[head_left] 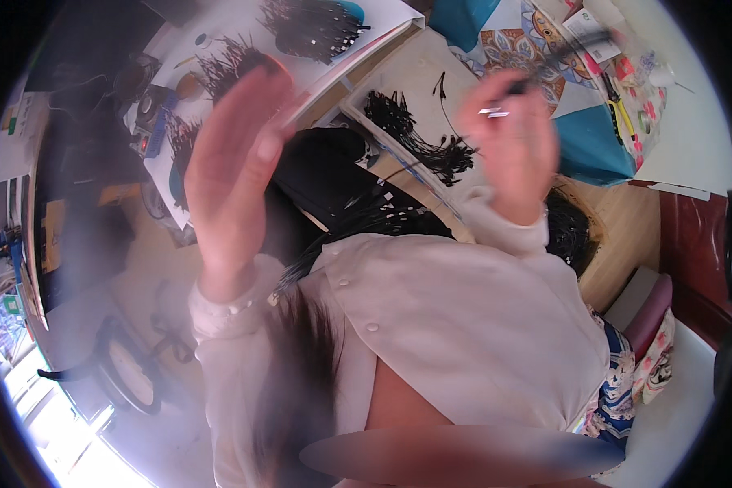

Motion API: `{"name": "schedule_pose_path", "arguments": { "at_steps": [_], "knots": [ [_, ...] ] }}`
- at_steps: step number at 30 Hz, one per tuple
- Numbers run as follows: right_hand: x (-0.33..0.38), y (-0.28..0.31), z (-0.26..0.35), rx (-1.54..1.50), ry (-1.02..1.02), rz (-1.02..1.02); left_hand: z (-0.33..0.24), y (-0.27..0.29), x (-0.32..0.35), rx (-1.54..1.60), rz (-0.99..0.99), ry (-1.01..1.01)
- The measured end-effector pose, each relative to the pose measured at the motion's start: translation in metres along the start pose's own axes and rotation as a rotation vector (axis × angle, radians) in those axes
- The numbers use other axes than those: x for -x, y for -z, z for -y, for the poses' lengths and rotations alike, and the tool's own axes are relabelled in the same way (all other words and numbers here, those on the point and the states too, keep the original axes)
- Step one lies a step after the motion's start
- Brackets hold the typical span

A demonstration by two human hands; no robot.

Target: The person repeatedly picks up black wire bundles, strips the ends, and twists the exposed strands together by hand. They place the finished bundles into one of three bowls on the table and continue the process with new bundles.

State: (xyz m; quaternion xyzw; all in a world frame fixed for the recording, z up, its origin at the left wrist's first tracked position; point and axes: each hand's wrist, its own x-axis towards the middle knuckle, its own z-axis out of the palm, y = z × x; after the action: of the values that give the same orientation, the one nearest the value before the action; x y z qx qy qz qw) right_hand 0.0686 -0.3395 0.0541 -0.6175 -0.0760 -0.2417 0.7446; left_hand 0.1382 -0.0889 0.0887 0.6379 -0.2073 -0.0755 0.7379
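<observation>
My left hand point(234, 163) is raised on the left side, its fingers stretched out and held together, the palm with nothing in it; it is slightly blurred. On the right, my right hand point(514, 146) is closed and smeared by motion. A black cable point(573, 50) sticks out of its fingers toward the upper right, its end too blurred to make out. Across my lap lies a bundle of black cables point(374, 218) with small white tags. Between my hands, a shallow pale tray point(447, 67) holds a heap of thin black cables point(419, 134).
A white table point(398, 15) at upper left bears several more cable bunches point(321, 31). At upper right, a patterned cloth point(516, 50) lies with yellow-handled pliers point(618, 110) and small items nearby. A basket of black cables point(573, 232) stands beside my right forearm.
</observation>
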Motion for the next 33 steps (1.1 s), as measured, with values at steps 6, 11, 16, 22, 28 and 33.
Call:
{"name": "schedule_pose_path", "arguments": {
  "at_steps": [6,11,16,22,28,33],
  "knots": [
    [0.002,0.092,0.003,0.35,-0.192,-0.187,0.051,0.066,0.066,-0.232,0.04,0.565],
    [-0.005,0.125,-0.164,0.779,-0.51,0.164,0.068,0.095,0.118,-0.22,-0.17,0.667],
    [0.014,0.108,-0.339,0.992,-0.711,0.339,0.063,0.107,0.127,-0.225,-0.356,0.558],
    [0.007,0.033,-0.333,1.062,-0.491,0.56,0.064,0.146,0.077,-0.891,-0.495,0.266],
    [-0.033,-0.046,-0.179,0.612,-0.566,0.837,0.097,0.166,0.001,-1.347,-0.472,0.009],
    [-0.059,-0.097,-0.129,0.563,-0.278,0.706,0.116,0.169,-0.012,-1.439,-0.532,0.108]
  ]
}}
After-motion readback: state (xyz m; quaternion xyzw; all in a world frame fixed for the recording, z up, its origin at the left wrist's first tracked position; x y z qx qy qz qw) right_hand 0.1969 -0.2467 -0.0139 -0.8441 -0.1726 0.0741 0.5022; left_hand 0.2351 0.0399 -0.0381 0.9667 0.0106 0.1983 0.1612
